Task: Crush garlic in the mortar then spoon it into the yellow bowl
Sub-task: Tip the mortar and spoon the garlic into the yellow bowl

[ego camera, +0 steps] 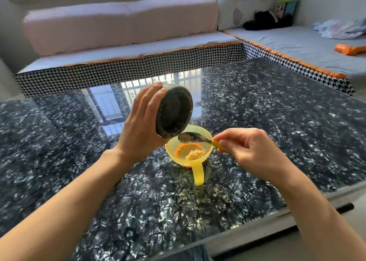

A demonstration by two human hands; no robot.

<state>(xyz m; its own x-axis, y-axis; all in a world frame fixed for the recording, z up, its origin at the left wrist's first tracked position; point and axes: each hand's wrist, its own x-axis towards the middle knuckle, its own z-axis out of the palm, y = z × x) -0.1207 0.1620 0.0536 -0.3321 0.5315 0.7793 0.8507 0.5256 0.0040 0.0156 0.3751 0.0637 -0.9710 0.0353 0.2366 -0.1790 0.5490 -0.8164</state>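
My left hand [138,130] grips a dark stone mortar [175,112], lifted off the table and tipped on its side with its mouth towards me, just above the far rim of the yellow bowl [206,135]. The translucent yellow bowl has a handle pointing towards me and holds a lump of crushed garlic [195,154]. My right hand [249,149] pinches the yellow handle of a metal spoon [192,137]. The spoon's bowl, smeared with garlic, hovers over the yellow bowl right under the mortar's lower lip.
The bowl stands on a glossy dark marbled table [277,132] whose near edge runs across the bottom right. Behind it is a low sofa [118,22] with a houndstooth front, plush toys, clothes and an orange object [349,49].
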